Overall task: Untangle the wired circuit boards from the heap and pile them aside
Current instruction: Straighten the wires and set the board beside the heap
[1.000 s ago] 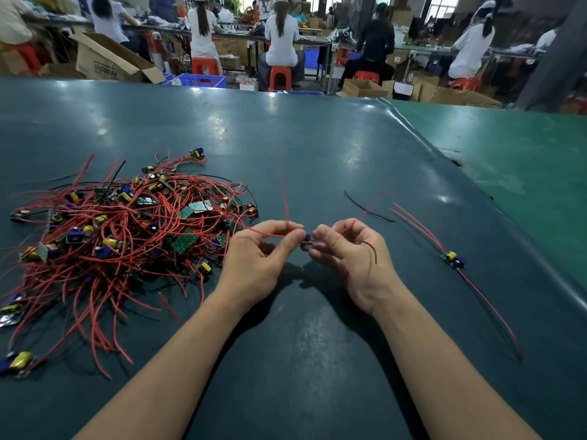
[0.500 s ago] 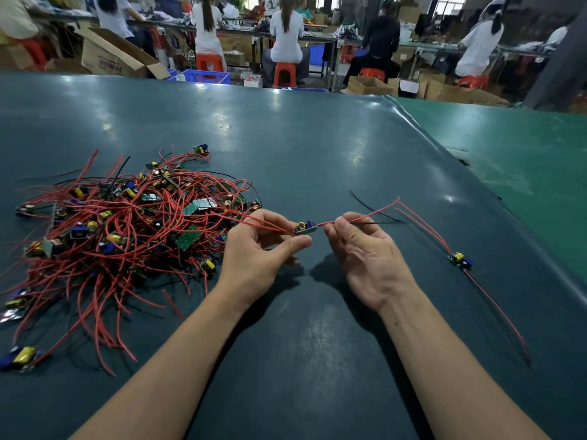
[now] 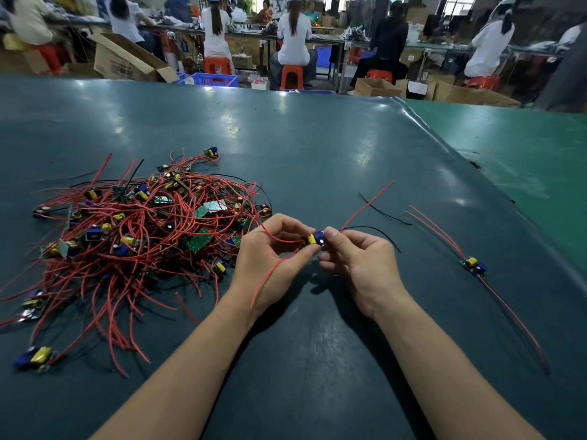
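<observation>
1. Two hands pinch one small green circuit board with yellow and blue parts (image 3: 316, 240): left hand (image 3: 270, 254) and right hand (image 3: 357, 260) each grip it with curled fingertips.
2. Its red wires (image 3: 365, 208) trail toward the tangled red-wired heap (image 3: 136, 236) left of the hands; better pull slowly, without jerking.
3. Lay it by the single freed board (image 3: 473, 265) at right.

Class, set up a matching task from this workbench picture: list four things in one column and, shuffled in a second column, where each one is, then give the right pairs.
Things
1. tangled heap of red-wired green circuit boards
2. small blue-and-yellow circuit board between the fingers
3. lone circuit board with long red wires
4. open brown cardboard box

Places
A. on the floor beyond the table's far edge
B. on the mat to the right of both hands
C. pinched by the left hand and the right hand
D. on the mat to the left of both hands

Pairs: 1-D, 2-C, 3-B, 4-A
</observation>
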Demonstrator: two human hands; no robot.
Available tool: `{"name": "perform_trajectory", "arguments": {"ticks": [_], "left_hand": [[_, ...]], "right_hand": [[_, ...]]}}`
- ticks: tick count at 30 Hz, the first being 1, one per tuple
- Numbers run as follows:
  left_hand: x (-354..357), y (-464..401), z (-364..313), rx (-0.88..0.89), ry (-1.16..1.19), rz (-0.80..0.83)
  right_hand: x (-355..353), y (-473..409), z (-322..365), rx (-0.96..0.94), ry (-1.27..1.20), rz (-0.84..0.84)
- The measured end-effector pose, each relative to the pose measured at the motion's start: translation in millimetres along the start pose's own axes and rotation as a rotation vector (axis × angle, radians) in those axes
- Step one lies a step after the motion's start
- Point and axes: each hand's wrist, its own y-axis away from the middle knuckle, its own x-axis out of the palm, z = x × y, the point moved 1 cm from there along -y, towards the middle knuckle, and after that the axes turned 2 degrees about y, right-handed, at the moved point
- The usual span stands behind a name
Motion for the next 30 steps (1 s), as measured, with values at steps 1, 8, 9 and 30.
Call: {"name": "perform_trajectory", "arguments": {"ticks": [1,8,9,30], "left_hand": [[1,0,0,0.006,-0.006,-0.003],[-1,-2,-1,-0.036,0.095,-0.039],[-1,-2,-2,-0.041,0.102,-0.034],[-1,2,-8,-0.035,0.148,-0.025]], "right_hand": [[0,0,0,-0.015,0.014,0.003],[-9,-2,5,-0.119,0.043,-0.153],[-11,-3,7,-0.116,0.016,-0.188],[-27,-16,13,-0.012,-0.441,-0.408]]}}
